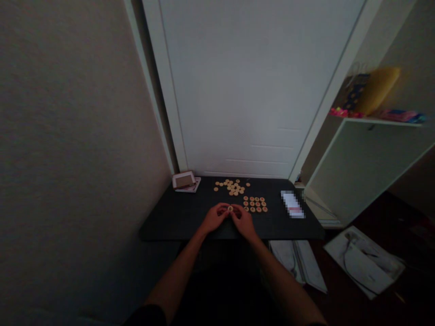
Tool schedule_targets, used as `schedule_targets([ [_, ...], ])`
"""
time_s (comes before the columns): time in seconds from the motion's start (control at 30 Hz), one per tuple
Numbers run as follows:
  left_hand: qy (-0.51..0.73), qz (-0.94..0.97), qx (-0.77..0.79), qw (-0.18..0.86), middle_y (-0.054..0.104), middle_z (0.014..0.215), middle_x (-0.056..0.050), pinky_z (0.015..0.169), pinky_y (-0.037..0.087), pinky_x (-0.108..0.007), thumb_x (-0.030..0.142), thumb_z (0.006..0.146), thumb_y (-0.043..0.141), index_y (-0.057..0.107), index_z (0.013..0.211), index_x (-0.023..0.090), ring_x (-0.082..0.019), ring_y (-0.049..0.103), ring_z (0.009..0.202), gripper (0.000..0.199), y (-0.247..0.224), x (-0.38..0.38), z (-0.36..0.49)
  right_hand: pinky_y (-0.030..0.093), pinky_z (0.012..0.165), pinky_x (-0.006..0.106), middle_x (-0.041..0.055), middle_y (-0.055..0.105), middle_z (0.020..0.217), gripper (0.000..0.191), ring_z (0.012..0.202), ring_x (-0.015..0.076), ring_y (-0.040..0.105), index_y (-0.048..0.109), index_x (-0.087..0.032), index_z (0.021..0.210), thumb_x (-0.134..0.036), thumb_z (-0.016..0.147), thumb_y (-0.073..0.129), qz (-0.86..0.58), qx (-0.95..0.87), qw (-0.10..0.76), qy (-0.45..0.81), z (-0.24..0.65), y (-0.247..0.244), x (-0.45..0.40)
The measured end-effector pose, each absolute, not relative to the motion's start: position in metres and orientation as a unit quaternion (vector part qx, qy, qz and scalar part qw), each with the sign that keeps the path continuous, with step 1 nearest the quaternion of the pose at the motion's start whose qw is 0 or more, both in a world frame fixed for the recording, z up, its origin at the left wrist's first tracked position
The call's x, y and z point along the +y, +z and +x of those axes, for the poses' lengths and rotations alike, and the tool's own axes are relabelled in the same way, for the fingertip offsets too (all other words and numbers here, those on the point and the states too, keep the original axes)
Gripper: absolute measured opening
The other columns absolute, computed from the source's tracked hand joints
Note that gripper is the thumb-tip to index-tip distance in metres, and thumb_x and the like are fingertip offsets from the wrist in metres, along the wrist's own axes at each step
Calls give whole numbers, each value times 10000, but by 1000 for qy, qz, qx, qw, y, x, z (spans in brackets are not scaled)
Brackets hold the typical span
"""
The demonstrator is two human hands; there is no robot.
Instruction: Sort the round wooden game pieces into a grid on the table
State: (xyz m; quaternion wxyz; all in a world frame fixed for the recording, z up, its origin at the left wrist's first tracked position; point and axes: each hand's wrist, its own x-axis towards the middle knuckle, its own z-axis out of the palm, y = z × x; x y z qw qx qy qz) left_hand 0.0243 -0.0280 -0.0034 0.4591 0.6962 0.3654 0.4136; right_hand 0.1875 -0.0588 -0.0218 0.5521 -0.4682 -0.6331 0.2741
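Note:
Between the fingertips of both hands is a round wooden xiangqi piece, its marked face up. My left hand grips it from the left and my right hand from the right, both with curled fingers. Just right of my right hand, several xiangqi pieces lie face up in neat rows, showing red and dark marks. Beyond my hands, a loose heap of xiangqi pieces is spread on the dark table, most with plain sides up.
The black table stands against a white door. A box lies on its back left, and a phone-like blurred white object on its right. Beside the table are a shelf unit and white boxes on the floor.

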Motion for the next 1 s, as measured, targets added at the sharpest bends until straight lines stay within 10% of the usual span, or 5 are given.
schedule_targets([
  [1.0, 382, 723, 380, 433, 746, 965, -67, 796, 543, -321, 445, 824, 646, 644, 1131, 193, -202, 700, 873, 397, -4, -29, 25, 559, 770, 327, 45, 737, 907, 251, 820, 202, 703, 688, -221, 1000, -404, 852, 603, -489, -600, 557, 303, 191, -22, -56],
])
